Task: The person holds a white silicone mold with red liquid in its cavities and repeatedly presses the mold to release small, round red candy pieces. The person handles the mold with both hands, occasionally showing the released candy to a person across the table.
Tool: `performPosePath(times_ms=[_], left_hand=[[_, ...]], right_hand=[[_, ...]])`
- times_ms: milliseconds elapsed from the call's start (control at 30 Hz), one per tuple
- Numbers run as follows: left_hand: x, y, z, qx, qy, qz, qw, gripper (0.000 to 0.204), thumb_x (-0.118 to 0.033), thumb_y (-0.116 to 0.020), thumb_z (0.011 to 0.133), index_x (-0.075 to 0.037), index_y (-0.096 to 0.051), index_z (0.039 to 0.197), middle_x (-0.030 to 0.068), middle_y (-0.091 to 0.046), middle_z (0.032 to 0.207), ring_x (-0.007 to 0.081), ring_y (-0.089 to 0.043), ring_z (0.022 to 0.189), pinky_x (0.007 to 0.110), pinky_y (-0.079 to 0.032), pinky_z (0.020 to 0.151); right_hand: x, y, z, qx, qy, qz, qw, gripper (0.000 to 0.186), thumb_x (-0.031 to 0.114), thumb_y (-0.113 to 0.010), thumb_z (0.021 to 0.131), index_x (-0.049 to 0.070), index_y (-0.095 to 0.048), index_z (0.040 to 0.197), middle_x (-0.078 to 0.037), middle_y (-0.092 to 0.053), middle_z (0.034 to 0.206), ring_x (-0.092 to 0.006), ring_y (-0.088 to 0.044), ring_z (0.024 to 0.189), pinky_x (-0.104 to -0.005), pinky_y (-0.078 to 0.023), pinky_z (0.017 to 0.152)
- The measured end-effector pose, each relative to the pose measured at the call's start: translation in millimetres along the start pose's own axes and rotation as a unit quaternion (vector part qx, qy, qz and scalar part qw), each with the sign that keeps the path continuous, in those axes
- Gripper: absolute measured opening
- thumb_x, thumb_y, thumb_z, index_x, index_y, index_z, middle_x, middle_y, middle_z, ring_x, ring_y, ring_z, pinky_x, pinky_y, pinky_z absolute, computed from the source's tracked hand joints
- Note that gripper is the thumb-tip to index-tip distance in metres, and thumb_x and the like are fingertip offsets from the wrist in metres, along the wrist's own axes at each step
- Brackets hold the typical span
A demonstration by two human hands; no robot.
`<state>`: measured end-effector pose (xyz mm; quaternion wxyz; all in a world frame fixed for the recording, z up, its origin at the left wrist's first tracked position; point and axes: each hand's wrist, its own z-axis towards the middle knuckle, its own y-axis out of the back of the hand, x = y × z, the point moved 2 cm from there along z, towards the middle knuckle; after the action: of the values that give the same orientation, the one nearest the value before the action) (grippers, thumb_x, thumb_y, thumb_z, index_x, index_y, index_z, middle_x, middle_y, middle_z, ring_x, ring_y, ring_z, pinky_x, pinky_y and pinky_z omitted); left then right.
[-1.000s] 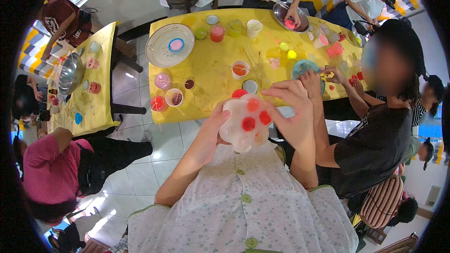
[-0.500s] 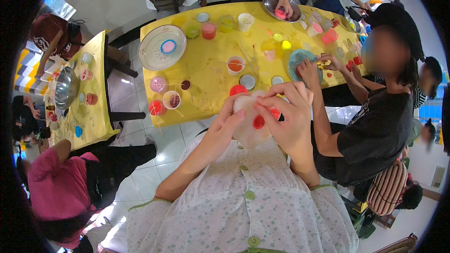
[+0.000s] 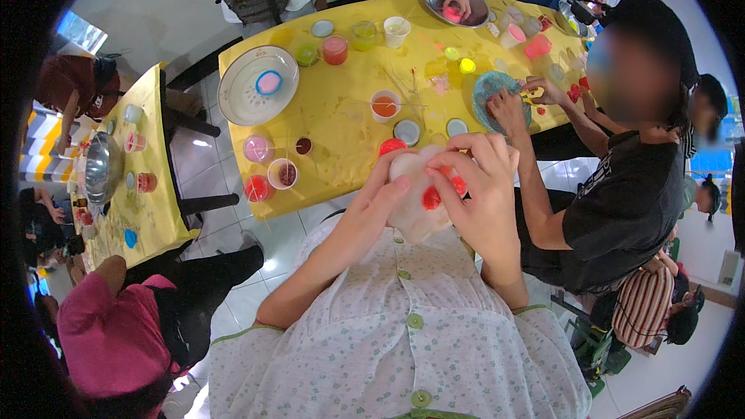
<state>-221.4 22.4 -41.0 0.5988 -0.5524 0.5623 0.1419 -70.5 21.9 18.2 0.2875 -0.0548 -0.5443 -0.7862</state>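
Observation:
My left hand (image 3: 379, 202) grips the left side of a translucent white, flower-shaped mould (image 3: 415, 217) with red-filled round sections, held at chest height above my patterned shirt. My right hand (image 3: 473, 186) is on the same mould, thumb and forefinger closed on its upper middle, other fingers curled above and partly covering the red spots. Just beyond it on the table, a red round item (image 3: 390, 145) lies near a grey lid (image 3: 407, 131).
The yellow-covered table (image 3: 334, 171) holds several cups (image 3: 385, 105), a large plate (image 3: 259, 106) and lids. A co-worker (image 3: 621, 194) works beside me at a blue bowl (image 3: 487, 89). People stand opposite. Another table (image 3: 163, 217) and a pink-shirted person (image 3: 116, 310) are left.
My right hand has moved in from above the mould's right side to close its fingertips on the middle, covering part of the red spots. The table appears shifted left and up in view.

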Motion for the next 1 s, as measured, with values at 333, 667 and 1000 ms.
performPosePath(times_ms=[333, 667, 1000], left_hand=[[7.0, 42.6, 23.6, -0.077, 0.088, -0.038, 0.992, 0.054, -0.041, -0.041, 0.094, -0.011, -0.031, 0.138, 0.0091, -0.051, 0.127, 0.0201, -0.060, 0.108, 0.035, -0.056, 0.075], [0.5, 50.0, 23.9, -0.057, 0.091, -0.045, 0.993, 0.052, -0.042, -0.042, 0.094, -0.013, -0.037, 0.136, 0.0051, -0.053, 0.127, 0.0157, -0.058, 0.110, 0.033, -0.055, 0.075], [-0.9, 41.2, 26.6, -0.046, 0.081, -0.052, 0.994, 0.053, -0.040, -0.042, 0.095, -0.009, -0.035, 0.137, 0.0074, -0.050, 0.128, 0.0172, -0.056, 0.112, 0.033, -0.054, 0.080]], right_hand=[[-52.6, 0.9, 4.8, -0.137, -0.196, 0.141, 0.961, 0.008, 0.002, -0.070, 0.073, 0.001, -0.064, 0.079, -0.006, -0.062, 0.075, -0.0175, -0.056, 0.072, -0.0291, -0.043, 0.069], [-208.5, -117.7, 6.2, -0.116, -0.262, 0.023, 0.958, 0.011, 0.006, -0.068, 0.076, 0.000, -0.064, 0.085, -0.009, -0.067, 0.082, -0.0178, -0.062, 0.068, -0.0308, -0.048, 0.065], [-33.9, -29.7, 11.8, -0.063, -0.083, 0.117, 0.988, 0.022, 0.005, -0.069, 0.071, 0.008, -0.068, 0.093, -0.007, -0.063, 0.097, -0.0271, -0.055, 0.094, -0.0365, -0.040, 0.084]])
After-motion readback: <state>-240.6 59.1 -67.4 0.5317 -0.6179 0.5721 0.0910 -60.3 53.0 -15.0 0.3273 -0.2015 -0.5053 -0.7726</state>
